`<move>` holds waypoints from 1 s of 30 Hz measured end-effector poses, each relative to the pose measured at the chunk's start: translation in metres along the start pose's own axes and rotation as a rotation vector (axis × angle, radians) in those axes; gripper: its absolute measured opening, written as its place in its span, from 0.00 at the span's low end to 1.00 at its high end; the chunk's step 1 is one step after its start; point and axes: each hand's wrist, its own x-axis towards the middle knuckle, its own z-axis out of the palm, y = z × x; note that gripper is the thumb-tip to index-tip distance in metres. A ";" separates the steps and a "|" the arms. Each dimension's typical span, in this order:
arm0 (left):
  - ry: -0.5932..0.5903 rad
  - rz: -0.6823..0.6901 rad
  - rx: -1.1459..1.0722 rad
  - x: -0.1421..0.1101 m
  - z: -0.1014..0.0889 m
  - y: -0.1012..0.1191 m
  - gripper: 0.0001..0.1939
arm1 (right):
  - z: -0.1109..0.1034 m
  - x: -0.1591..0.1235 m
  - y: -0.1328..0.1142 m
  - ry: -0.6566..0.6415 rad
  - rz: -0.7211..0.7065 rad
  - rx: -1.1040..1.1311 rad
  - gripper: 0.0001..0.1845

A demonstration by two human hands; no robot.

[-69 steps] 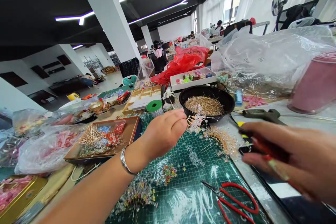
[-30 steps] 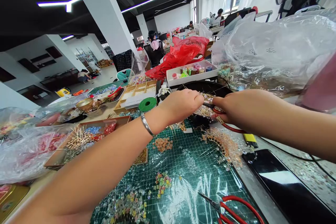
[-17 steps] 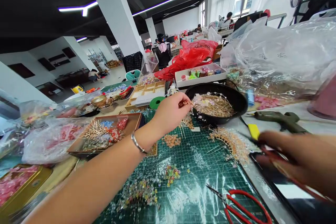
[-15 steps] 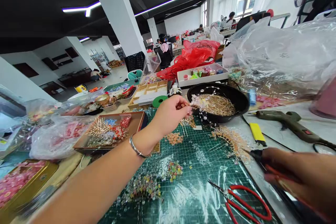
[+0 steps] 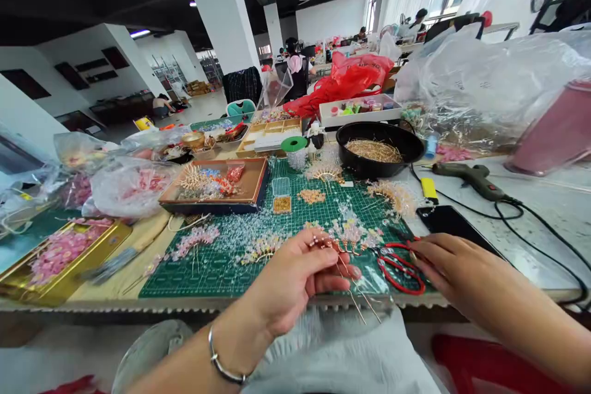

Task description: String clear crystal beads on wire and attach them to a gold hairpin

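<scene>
Black was the bowl at the far side, and golden wires lay in it. Golden too was the tin at the near left, which contained pink pieces. Farther right, the brown box held red, blue and pale pieces; the small clear case held gold beads. Near the middle, the left hand pinched a beaded ornament above the green mat. At its right, the right hand's fingers touched red handles; how firmly, one could not tell.

One black bowl, one glue gun, one phone, one green spool
</scene>
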 end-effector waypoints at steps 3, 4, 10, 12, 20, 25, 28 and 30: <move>0.026 0.025 -0.033 -0.028 -0.003 -0.026 0.11 | -0.007 -0.025 -0.039 -0.184 -0.008 0.293 0.24; 0.021 0.033 -0.030 -0.035 -0.003 -0.034 0.12 | -0.009 -0.034 -0.053 -0.255 -0.005 0.428 0.26; -0.034 0.074 0.089 -0.060 -0.005 -0.068 0.11 | -0.003 -0.062 -0.112 -0.390 0.240 1.518 0.40; -0.026 0.090 0.156 -0.065 -0.007 -0.072 0.11 | 0.001 -0.067 -0.121 -0.297 0.291 1.600 0.37; -0.022 0.063 0.344 -0.075 -0.013 -0.072 0.14 | 0.000 -0.081 -0.143 -0.110 0.533 1.434 0.29; -0.033 0.022 0.429 -0.073 -0.019 -0.074 0.07 | -0.005 -0.064 -0.139 -0.223 0.411 1.474 0.32; -0.047 -0.020 0.420 -0.071 -0.021 -0.073 0.07 | -0.012 -0.050 -0.131 -0.369 0.311 1.484 0.35; -0.064 -0.057 0.371 -0.070 -0.022 -0.071 0.08 | -0.015 -0.043 -0.128 -0.410 0.262 1.456 0.33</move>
